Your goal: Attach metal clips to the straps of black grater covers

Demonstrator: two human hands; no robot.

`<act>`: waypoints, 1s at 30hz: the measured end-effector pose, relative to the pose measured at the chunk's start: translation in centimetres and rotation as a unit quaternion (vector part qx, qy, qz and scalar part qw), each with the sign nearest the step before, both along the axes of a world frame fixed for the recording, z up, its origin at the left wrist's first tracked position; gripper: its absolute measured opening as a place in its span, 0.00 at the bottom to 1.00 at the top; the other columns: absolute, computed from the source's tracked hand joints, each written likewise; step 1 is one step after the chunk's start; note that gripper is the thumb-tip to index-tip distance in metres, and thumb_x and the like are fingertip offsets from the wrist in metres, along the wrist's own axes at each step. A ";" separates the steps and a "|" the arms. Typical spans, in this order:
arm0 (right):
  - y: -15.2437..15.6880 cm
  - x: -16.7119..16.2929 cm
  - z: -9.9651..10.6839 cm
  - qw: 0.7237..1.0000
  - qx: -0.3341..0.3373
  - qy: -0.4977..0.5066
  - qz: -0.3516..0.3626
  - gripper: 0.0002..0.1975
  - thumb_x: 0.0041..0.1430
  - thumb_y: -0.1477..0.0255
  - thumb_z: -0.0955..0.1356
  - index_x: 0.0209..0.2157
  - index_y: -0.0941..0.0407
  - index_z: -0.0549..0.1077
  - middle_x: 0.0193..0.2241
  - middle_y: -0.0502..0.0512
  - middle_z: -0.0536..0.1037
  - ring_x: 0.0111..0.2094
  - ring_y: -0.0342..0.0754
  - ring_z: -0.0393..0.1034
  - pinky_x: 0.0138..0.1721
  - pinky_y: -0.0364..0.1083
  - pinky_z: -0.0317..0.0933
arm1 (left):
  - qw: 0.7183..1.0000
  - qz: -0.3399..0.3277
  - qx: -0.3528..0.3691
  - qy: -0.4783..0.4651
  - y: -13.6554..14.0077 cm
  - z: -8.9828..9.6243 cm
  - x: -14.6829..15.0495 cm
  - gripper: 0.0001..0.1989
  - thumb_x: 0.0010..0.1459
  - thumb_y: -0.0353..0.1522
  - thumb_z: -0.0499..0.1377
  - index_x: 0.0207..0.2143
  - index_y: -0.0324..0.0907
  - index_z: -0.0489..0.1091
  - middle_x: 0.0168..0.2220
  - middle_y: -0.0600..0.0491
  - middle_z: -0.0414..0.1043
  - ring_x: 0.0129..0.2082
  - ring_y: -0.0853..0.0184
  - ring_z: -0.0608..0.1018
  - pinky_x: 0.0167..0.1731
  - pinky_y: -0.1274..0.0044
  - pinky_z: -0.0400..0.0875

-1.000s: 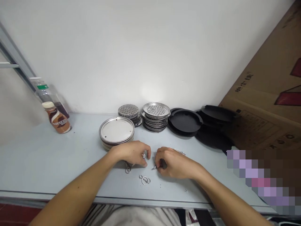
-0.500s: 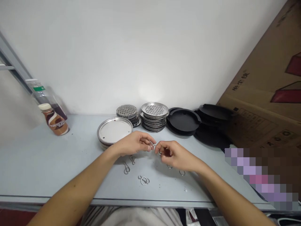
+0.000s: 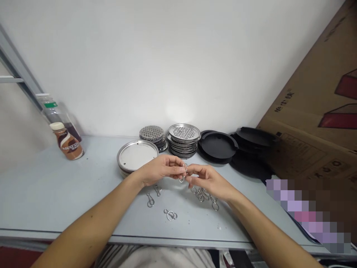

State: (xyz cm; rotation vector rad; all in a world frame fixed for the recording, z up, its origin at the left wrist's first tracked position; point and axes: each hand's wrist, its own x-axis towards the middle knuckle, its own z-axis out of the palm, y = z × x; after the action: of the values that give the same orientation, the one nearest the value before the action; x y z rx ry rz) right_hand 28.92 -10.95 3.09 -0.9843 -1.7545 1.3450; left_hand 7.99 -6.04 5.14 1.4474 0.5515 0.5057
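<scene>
Just above the table, my left hand (image 3: 164, 169) pinches small silver metal rings (image 3: 182, 179) between thumb and fingers. From the other side, my right hand (image 3: 210, 178) closes its thumb and index finger at the same rings; how they are joined is too small to make out. Below and behind my right hand lies a small heap of rings and wire hooks (image 3: 200, 196). Nearer to my left hand are two wire hooks with rings (image 3: 150, 201), and a third ring with a hook (image 3: 170, 215) lies toward the table's front edge.
Behind my left hand is a stack of round metal lids (image 3: 136, 154). Perforated metal discs (image 3: 184, 132) and black round trays (image 3: 219, 145) stand along the wall. Bottles (image 3: 68, 145) are at the left, and a large cardboard box (image 3: 312, 123) leans at the right.
My right hand's fingers have straightened and come up against my left fingertips. More of the rings now shows between the hands. The heap under my right hand is more visible.
</scene>
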 end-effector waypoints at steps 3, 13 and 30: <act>-0.1 -0.2 -0.5 0.999 0.031 -0.009 -0.038 0.09 0.58 0.66 0.70 0.37 0.57 0.79 0.36 0.55 0.78 0.35 0.46 0.71 0.34 0.43 0.65 | 1.000 -0.003 0.011 0.001 -0.2 0.0 0.1 0.08 0.58 0.32 0.63 0.39 0.39 0.73 0.33 0.52 0.77 0.32 0.71 0.76 0.38 0.76 0.67; 0.4 0.6 -0.5 0.986 0.075 -0.023 -0.150 0.14 0.57 0.62 0.71 0.27 0.58 0.75 0.24 0.50 0.73 0.25 0.42 0.65 0.29 0.43 0.60 | 0.996 0.065 0.063 0.024 0.1 0.2 -0.3 0.13 0.58 0.33 0.63 0.45 0.39 0.74 0.34 0.49 0.79 0.37 0.66 0.80 0.42 0.73 0.71; 0.3 0.4 -0.8 0.988 0.068 -0.043 -0.131 0.12 0.58 0.62 0.70 0.30 0.57 0.79 0.27 0.52 0.77 0.26 0.44 0.68 0.30 0.44 0.63 | 0.993 0.087 0.077 0.004 -0.5 -0.4 0.7 0.06 0.59 0.33 0.62 0.37 0.39 0.71 0.30 0.51 0.78 0.32 0.69 0.78 0.38 0.74 0.71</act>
State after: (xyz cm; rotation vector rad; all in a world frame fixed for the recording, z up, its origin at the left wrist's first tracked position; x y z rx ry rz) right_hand 29.35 -10.60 2.32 -1.1653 -1.6869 1.0170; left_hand 8.71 -6.50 4.76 1.5569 0.6607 0.6930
